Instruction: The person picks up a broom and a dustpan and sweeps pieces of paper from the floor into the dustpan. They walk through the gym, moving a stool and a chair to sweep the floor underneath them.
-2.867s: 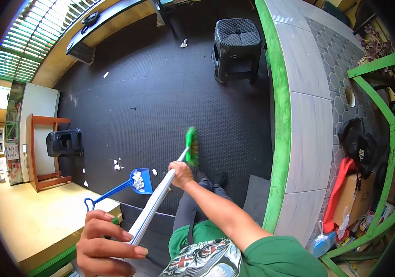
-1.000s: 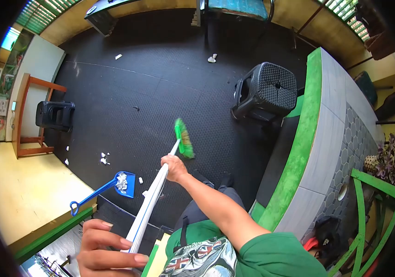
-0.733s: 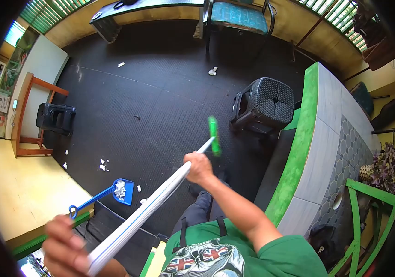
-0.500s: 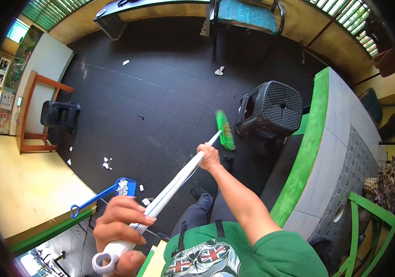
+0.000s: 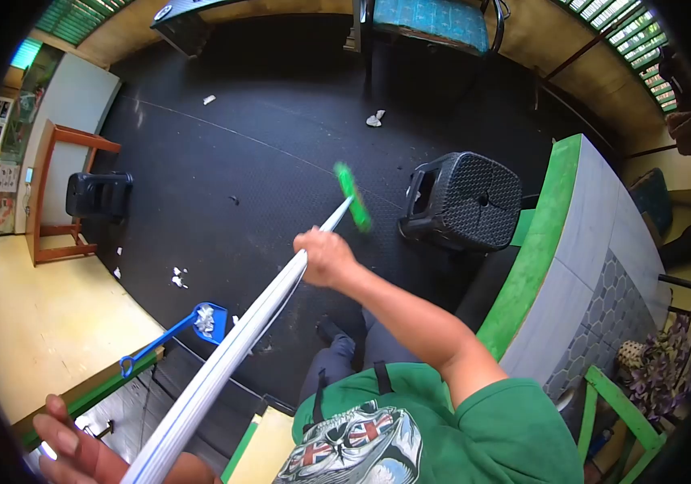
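A broom with a long white handle (image 5: pixel 224 355) and a green bristle head (image 5: pixel 352 198) slants across the view, its head low over the black floor. My right hand (image 5: pixel 327 256) is wrapped round the lower part of the handle. At the bottom left, my left hand (image 5: pixel 95 452) loosely cradles the upper handle, which lies across the palm with the fingers loosely extended; the handle's end is out of view. A blue dustpan (image 5: pixel 212 323) holding crumpled white scraps stands left of the handle. More white scraps (image 5: pixel 178 279) lie on the floor.
A black plastic stool (image 5: pixel 478 200) stands right of the broom head, beside a green-edged tiled counter (image 5: pixel 579 242). Another black stool (image 5: pixel 99 195) is at the left. Further paper bits (image 5: pixel 375 118) lie near a blue-seated chair (image 5: pixel 432 24). A yellow counter (image 5: pixel 55 331) borders the left.
The broom head and my right hand have moved left and away from me. My left hand has dropped toward the bottom left, its fingers looser. The view has shifted slightly.
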{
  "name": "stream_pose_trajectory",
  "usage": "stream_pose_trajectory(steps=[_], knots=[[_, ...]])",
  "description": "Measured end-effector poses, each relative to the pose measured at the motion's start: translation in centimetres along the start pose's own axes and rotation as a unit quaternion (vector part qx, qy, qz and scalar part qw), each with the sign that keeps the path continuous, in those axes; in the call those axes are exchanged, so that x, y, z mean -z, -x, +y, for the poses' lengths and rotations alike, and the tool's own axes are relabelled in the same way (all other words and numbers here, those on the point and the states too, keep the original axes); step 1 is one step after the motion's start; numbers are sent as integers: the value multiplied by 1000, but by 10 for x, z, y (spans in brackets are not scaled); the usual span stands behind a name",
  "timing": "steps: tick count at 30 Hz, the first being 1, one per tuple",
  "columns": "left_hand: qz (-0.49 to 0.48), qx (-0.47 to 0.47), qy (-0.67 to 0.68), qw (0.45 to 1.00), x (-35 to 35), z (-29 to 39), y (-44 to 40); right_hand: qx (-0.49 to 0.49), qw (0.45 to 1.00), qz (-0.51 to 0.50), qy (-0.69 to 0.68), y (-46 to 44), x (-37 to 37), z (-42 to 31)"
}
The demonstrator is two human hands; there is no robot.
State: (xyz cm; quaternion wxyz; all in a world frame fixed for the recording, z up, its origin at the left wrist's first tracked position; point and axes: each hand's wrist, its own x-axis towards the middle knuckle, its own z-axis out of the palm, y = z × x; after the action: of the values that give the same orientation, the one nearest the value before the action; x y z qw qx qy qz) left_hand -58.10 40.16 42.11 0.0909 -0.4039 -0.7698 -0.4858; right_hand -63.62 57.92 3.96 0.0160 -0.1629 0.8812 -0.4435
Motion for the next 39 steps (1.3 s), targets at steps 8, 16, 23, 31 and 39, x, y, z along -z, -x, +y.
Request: stream_pose_trajectory(steps=[8,16,23,31,39], knots=[[156,344,-21,926,-103,-61,34,-127,971,-166,117,-18,23,131],[5,260,-72,963,-53,-34,21,-64,993,-79,-54,-1,-93,54],[133,181,-31,974,-39,-39,9,-46,970,-177,-159,-33,-96,-28],[33,348,-17,937,-107,-220,54,-58,981,-130,-134,-91,-4,-42],[-110,260,146,948,-163,-273,-73,-353,904,178,-165,-5,113,103]])
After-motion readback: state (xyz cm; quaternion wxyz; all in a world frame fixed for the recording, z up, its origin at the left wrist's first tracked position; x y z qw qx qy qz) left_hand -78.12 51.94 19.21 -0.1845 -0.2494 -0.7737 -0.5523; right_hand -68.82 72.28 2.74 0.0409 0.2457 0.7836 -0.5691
